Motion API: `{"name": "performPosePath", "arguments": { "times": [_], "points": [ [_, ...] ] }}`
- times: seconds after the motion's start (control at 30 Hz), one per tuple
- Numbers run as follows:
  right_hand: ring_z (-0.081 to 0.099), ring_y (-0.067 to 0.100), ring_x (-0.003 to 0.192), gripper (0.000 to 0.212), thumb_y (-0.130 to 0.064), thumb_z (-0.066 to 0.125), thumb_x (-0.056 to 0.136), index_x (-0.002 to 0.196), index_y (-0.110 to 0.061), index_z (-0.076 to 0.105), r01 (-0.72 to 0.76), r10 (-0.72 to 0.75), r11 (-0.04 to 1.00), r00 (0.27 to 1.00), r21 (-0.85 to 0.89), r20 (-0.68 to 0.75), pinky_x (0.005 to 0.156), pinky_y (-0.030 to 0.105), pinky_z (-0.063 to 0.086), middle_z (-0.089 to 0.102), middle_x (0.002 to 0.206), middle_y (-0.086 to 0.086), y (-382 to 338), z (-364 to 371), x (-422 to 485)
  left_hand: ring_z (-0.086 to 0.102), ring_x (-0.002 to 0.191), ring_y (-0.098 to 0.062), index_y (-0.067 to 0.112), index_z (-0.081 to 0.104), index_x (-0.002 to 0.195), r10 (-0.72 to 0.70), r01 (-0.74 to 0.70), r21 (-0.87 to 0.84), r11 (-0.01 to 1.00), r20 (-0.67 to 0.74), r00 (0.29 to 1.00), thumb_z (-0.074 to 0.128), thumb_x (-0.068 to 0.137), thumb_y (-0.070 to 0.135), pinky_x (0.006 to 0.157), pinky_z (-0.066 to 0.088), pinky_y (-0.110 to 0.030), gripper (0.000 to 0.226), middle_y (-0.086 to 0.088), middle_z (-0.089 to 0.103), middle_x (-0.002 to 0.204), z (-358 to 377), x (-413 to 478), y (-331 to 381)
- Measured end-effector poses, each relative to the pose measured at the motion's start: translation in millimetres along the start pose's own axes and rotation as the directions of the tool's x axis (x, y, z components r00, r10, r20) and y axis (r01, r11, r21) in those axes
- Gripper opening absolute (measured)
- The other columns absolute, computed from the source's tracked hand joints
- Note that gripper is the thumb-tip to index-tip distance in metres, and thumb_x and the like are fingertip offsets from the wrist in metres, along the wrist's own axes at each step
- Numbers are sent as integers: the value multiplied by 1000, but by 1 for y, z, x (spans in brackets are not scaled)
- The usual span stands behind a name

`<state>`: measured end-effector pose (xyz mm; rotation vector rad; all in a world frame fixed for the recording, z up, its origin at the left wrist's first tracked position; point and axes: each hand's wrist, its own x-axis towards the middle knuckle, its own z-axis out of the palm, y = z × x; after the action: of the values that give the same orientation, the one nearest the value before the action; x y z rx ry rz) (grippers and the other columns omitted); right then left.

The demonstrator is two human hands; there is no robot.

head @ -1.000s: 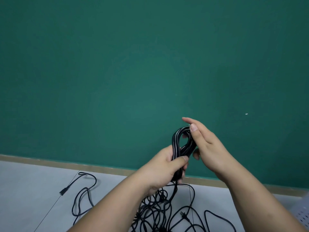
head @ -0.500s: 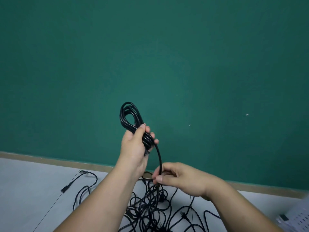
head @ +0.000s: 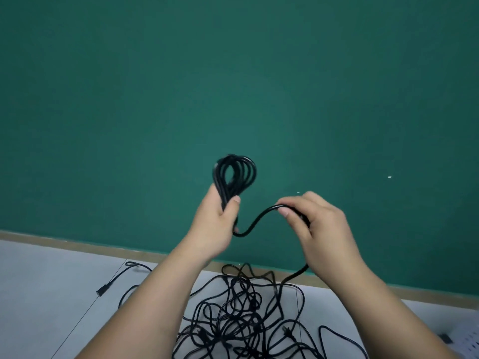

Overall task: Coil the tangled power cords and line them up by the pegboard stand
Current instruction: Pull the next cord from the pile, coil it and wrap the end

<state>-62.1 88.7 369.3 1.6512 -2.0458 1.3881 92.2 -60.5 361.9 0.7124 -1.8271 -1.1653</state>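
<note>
Grips the coiled cord (head: 234, 174) in the left hand (head: 217, 221), raised against the green wall (head: 233, 73). Pinches its trailing length (head: 255, 221) in the right hand (head: 318, 226), just beside. Looks down on the tangled cords (head: 241, 320) heaped on the white surface (head: 51, 294), near its far edge.

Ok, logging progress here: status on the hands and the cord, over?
Left hand grips the coil. Right hand pinches the free strand beside it. Strand runs down into the tangled pile on the floor.
</note>
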Motion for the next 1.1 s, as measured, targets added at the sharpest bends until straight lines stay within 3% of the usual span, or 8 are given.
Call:
{"name": "performPosePath", "arguments": {
  "times": [0.17, 0.37, 0.47, 0.53, 0.63, 0.8, 0.97, 1.1],
  "points": [
    [61, 14, 74, 15, -31, 84, 89, 102, -27, 78, -17, 19, 1000, 982, 11, -187, 70, 14, 45, 63, 92, -13, 7, -1, 2, 51, 68, -12, 16, 62, 116, -201, 272, -162, 949, 356, 913, 51, 111, 20, 61, 51, -25, 13, 0, 54, 83, 19, -17, 6],
    [63, 10, 78, 21, -32, 90, 82, 96, -27, 77, -37, 37, 999, 977, 4, -211, 71, 9, 42, 61, 95, -12, 6, -6, 3, 56, 69, -22, 16, 70, 123, -363, 502, -262, 824, 437, 823, 52, 106, 53, 66, 47, -33, 44, -11, 64, 93, 30, -22, 13],
    [60, 8, 80, 23, -27, 92, 79, 95, -25, 75, -8, -1, 999, 976, -36, -219, 73, 9, 41, 58, 95, -11, 7, -7, 2, 66, 88, -14, 36, 63, 129, -269, 367, -129, 921, 470, 840, 59, 89, 81, 82, 50, -36, 61, 9, 70, 105, 29, -24, 7],
    [59, 6, 81, 25, -23, 94, 78, 94, -23, 74, 12, -24, 998, 978, -62, -207, 74, 9, 41, 56, 95, -12, 7, -7, 0, 60, 120, -2, 39, 53, 135, -207, 227, 12, 974, 459, 864, 69, 88, 71, 98, 49, -26, 60, 19, 63, 128, 33, -25, 0],
    [56, 3, 84, 24, -18, 93, 79, 91, -21, 73, 57, -74, 994, 979, -96, -188, 76, 11, 42, 55, 94, -11, 4, -4, 0, 55, 122, -6, 32, 48, 131, -274, 216, 202, 955, 330, 903, 72, 82, 62, 105, 48, -36, 62, 13, 57, 126, 38, -27, -5],
    [57, 1, 86, 27, -21, 95, 76, 90, -23, 72, 21, -39, 995, 982, -98, -183, 77, 16, 47, 54, 93, -13, 5, -1, -1, 64, 102, -16, 35, 48, 133, -203, 86, 267, 960, 448, 871, 51, 90, 49, 98, 56, -51, 45, 8, 64, 114, 45, -32, -3],
    [58, 0, 94, 29, -31, 94, 76, 94, -31, 71, -147, 140, 989, 974, -23, -180, 80, 6, 40, 54, 98, -15, 11, 0, -2, 59, 66, -21, 35, 57, 113, -182, 207, -4, 978, 460, 869, 54, 106, 31, 63, 58, -39, 9, 0, 56, 76, 49, -33, -9],
    [65, 4, 84, 36, -38, 81, 91, 118, -36, 57, -287, 291, 954, 956, 90, -41, 79, 17, 52, 60, 109, -18, 12, 8, -6, 60, 64, -20, 22, 57, 118, -223, 270, -95, 958, 344, 912, 54, 109, 26, 58, 55, -34, 11, -5, 54, 81, 50, -32, -4]
  ]
}}
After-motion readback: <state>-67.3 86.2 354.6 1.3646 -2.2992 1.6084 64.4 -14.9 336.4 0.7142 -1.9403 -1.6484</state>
